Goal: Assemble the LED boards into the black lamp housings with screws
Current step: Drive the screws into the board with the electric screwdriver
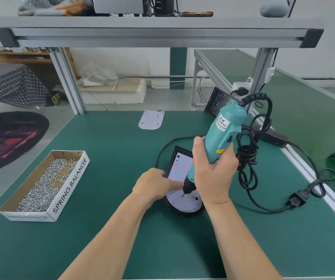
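A black lamp housing (179, 211) lies on the green mat with a white LED board (179, 165) seated inside it. My right hand (213, 170) grips a teal electric screwdriver (223, 128), its bit tip set on a screw (182, 196) near the board's front end. My left hand (155, 183) rests on the housing's left edge, and its fingers reach onto the board beside the bit. A second LED board (151, 122) lies loose farther back. Another black housing (219, 103) leans at the back right.
A cardboard box (69, 188) marked SPRING BALANCER, full of several loose screws (47, 184), sits at the left. The screwdriver's black cable (249, 172) coils at the right and ends in a plug (297, 199). An aluminium frame shelf (156, 33) spans overhead.
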Demonstrator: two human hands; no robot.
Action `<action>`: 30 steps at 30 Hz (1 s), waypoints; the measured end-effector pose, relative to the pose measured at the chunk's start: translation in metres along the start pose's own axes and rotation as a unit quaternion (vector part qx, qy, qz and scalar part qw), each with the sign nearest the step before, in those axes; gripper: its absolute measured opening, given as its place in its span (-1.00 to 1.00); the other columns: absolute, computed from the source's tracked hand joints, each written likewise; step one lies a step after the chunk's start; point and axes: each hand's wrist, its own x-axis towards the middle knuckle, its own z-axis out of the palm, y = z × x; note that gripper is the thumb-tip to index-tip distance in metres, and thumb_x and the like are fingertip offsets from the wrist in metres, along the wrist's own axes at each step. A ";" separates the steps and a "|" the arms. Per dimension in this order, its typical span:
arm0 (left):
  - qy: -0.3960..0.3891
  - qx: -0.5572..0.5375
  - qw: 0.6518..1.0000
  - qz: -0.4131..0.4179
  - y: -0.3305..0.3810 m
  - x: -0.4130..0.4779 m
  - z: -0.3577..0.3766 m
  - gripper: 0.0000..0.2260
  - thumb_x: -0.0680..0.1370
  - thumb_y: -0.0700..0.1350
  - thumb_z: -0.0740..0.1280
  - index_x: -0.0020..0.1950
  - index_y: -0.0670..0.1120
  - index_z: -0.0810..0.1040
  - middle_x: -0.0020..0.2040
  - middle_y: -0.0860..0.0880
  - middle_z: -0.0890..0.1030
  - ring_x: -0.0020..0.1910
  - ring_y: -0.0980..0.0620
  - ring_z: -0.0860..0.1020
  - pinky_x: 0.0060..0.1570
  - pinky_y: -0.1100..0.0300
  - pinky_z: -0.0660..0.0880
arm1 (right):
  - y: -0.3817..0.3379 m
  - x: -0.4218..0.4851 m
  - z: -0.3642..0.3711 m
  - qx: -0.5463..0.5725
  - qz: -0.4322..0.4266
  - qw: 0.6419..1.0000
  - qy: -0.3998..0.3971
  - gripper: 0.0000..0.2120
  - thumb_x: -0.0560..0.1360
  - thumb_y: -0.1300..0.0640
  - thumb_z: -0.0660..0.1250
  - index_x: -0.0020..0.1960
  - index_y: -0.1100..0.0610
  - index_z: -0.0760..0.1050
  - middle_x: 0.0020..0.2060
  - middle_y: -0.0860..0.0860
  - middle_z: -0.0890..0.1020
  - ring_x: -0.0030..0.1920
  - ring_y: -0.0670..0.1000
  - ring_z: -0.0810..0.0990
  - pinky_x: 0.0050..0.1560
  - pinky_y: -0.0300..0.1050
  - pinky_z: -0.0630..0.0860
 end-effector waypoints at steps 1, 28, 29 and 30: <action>0.001 0.000 1.000 0.000 0.000 0.000 0.000 -0.58 0.16 0.14 0.49 -0.43 -0.03 0.28 -0.42 0.05 0.33 -0.38 -0.04 0.27 -0.28 0.15 0.17 | 0.000 0.000 0.000 0.001 0.002 1.000 -0.004 -0.60 0.46 -0.06 0.36 -0.24 0.29 0.39 -0.47 0.08 0.49 -0.45 0.09 0.47 -0.37 -0.02 0.44; 0.000 -0.467 0.884 -0.020 -0.003 -0.038 -0.049 -0.82 0.60 -0.47 0.13 0.13 -0.36 0.46 0.04 -0.37 0.62 -0.08 -0.19 0.71 -0.15 0.09 0.68 | -0.003 0.024 -0.021 0.191 0.242 0.936 0.172 -0.74 0.54 -0.05 0.41 -0.06 0.10 0.42 -0.41 -0.02 0.59 -0.39 0.02 0.62 -0.29 -0.18 0.55; -0.039 -0.522 0.852 -0.009 -0.004 -0.042 -0.054 -0.78 0.57 -0.54 0.12 0.15 -0.40 0.45 0.05 -0.41 0.63 0.00 -0.24 0.71 -0.08 0.08 0.68 | -0.002 0.024 -0.023 0.206 0.258 0.928 0.174 -0.74 0.56 -0.04 0.40 -0.04 0.11 0.41 -0.41 -0.05 0.59 -0.38 0.00 0.62 -0.27 -0.19 0.56; -0.069 -0.544 0.836 0.003 -0.003 -0.047 -0.057 -0.77 0.55 -0.55 0.14 0.18 -0.42 0.44 0.06 -0.43 0.64 0.05 -0.27 0.69 -0.03 0.08 0.67 | -0.001 0.024 -0.025 0.220 0.271 0.921 0.173 -0.75 0.58 -0.03 0.39 -0.02 0.11 0.40 -0.42 -0.07 0.59 -0.37 -0.01 0.62 -0.26 -0.19 0.57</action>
